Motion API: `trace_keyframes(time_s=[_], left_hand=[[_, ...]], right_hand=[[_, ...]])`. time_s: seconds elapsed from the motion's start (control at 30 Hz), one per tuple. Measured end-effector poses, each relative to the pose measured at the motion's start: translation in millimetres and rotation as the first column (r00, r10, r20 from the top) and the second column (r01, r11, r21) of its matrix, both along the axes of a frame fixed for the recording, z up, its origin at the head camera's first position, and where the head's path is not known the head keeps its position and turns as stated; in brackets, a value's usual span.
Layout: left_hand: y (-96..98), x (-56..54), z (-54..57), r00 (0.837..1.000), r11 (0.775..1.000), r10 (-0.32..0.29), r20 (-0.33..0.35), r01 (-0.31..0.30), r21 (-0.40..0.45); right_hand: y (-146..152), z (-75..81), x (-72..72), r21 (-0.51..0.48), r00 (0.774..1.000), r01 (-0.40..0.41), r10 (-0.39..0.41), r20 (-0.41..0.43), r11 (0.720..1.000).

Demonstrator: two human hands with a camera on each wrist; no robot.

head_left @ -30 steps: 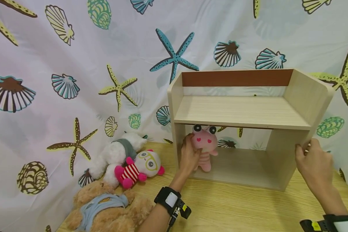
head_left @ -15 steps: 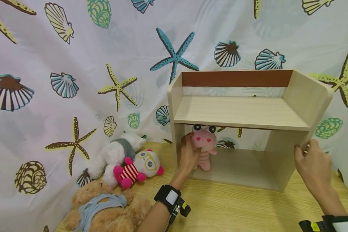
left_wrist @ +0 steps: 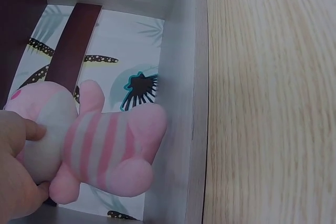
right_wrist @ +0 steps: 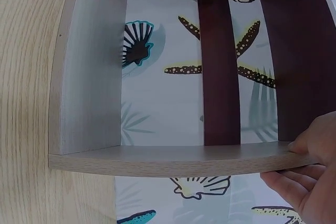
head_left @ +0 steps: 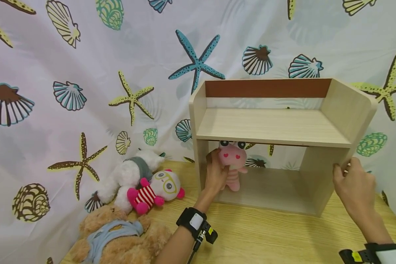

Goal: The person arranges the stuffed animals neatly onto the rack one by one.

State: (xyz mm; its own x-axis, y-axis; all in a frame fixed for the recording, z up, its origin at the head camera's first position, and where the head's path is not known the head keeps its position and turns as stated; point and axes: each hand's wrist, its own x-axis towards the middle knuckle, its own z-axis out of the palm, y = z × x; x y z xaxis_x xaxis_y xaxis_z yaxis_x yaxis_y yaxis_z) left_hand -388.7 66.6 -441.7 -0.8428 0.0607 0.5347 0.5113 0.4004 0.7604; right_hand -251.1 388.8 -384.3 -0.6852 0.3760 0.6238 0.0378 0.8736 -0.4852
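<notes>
A pink plush toy (head_left: 233,161) with big black eyes, heart cheeks and a striped belly stands upright in the lower compartment of a pale wooden shelf (head_left: 274,126), near its left side panel. My left hand (head_left: 215,174) grips the toy by its head. In the left wrist view the thumb presses the toy's pale muzzle (left_wrist: 50,135), and its feet come close to the bottom board (left_wrist: 178,129). My right hand (head_left: 354,187) holds the front edge of the right side panel (right_wrist: 184,163), thumb on the inner face and fingers on the outer one, as the right wrist view shows.
Left of the shelf lie a white plush (head_left: 132,176) with a grey-green band, a panda plush (head_left: 156,190) in red stripes, and a brown teddy bear (head_left: 118,234) in a blue top. A shell-and-starfish cloth (head_left: 165,110) hangs behind the wooden table (head_left: 267,234).
Both hands keep their hold. The toy appears slightly higher, its eyes now partly behind the upper board. The whole head view has drifted slightly.
</notes>
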Motion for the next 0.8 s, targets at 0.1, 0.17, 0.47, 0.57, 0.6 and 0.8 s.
trace_keyframes(time_s=[0.1, 0.17, 0.47, 0.57, 0.6, 0.8], left_hand=[[1.4, -0.6, 0.3, 1.000, 1.000, -0.001, 0.016, 0.001, 0.001], [2.3, -1.2, 0.0, 1.000, 1.000, -0.001, 0.022, 0.001, -0.003], [6.8, -5.5, -1.1, 1.000, 1.000, -0.005, 0.006, 0.005, -0.009], [8.2, -7.2, -0.7, 1.000, 1.000, -0.011, 0.015, 0.011, -0.008], [8.6, -7.7, -0.7, 1.000, 1.000, -0.012, 0.019, 0.013, -0.008], [10.0, -9.8, -0.7, 0.999, 1.000, -0.024, 0.027, 0.024, 0.017]], right_hand=[[0.3, -0.2, 0.0, 0.004, 1.000, 0.001, -0.001, -0.003, 1.000], [0.3, -0.3, 0.0, 0.005, 1.000, 0.002, -0.002, -0.009, 1.000], [0.6, -0.2, 0.3, 0.011, 0.999, -0.003, 0.004, -0.034, 1.000], [1.7, -0.6, 0.3, 0.010, 1.000, -0.001, 0.002, -0.029, 1.000], [1.9, -0.6, 0.3, 0.011, 1.000, -0.001, 0.001, -0.029, 1.000], [2.2, -0.9, -0.2, 0.030, 0.998, -0.013, 0.014, -0.055, 0.999]])
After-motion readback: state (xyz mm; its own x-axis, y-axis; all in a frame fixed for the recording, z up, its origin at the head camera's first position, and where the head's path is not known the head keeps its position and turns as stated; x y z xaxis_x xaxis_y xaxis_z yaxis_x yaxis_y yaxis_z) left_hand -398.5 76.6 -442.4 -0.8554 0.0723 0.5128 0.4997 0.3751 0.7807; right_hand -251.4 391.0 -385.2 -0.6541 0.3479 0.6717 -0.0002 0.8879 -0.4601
